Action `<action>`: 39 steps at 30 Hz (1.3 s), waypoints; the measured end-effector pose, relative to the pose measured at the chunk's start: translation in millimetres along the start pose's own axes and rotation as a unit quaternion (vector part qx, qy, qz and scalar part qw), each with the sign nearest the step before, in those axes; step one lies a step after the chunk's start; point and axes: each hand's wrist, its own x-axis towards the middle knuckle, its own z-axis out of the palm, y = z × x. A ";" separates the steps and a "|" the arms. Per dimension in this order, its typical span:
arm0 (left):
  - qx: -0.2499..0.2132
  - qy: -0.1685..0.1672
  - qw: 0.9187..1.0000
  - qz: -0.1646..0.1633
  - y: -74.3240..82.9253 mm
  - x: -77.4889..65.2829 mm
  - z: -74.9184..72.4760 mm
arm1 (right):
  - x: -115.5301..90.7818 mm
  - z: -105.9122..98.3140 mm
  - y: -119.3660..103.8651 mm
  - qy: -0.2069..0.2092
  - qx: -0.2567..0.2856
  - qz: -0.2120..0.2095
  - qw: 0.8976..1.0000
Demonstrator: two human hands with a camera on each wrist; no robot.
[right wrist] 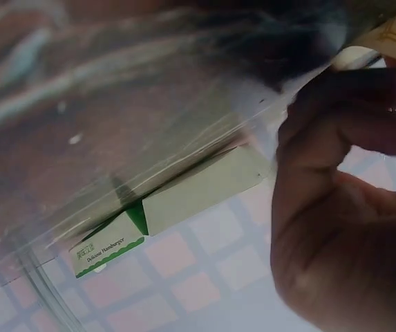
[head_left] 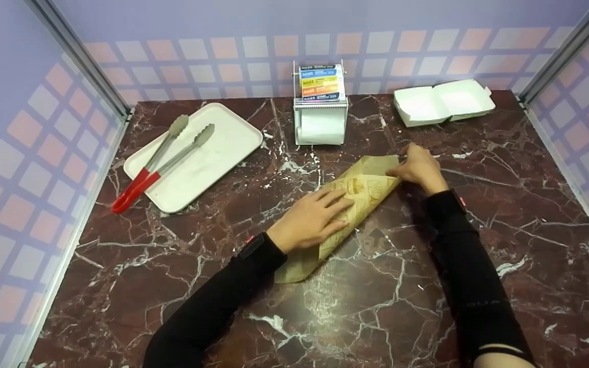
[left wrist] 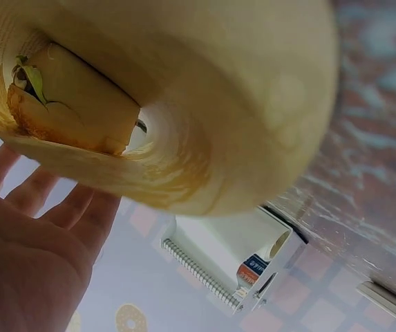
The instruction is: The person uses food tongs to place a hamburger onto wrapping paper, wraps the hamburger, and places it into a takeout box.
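A sheet of tan printed wrapping paper [head_left: 358, 197] is rolled into a slanting tube on the table. My left hand [head_left: 312, 217] lies over the middle of the roll, fingers extended across it. At the far right end, my right hand [head_left: 417, 166] pinches the paper's edge between thumb and fingers. Looking into the near end of the tube, the left wrist view shows a food piece with a bread-like surface [left wrist: 80, 104] and a green leaf [left wrist: 34, 81] at its side. From the head view this food is hidden by the paper.
At the back left, red-handled tongs [head_left: 159, 163] lie across a white tray [head_left: 223, 174]. A dispenser [head_left: 321, 105] with a white roll and coloured label strips stands at the back centre. An open white hamburger box [head_left: 443, 105] sits at the back right. Patterned walls enclose the table.
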 end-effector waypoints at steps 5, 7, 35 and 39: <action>0.015 -0.008 1.000 0.000 -0.3 1.2 -0.6 | -1.8 -3.1 3.1 0.012 -0.012 0.006 1.000; 0.020 -0.012 1.000 0.001 0.1 1.0 -0.1 | -3.9 -2.1 3.2 0.018 -0.011 -0.001 1.000; 0.024 -0.033 0.999 -0.003 -1.6 -0.9 -0.6 | -11.8 -12.3 22.8 -0.049 0.266 -0.076 0.960; 0.021 -0.031 0.999 -0.001 -1.4 -0.7 1.0 | -12.9 -12.3 29.3 -0.135 0.224 -0.063 0.963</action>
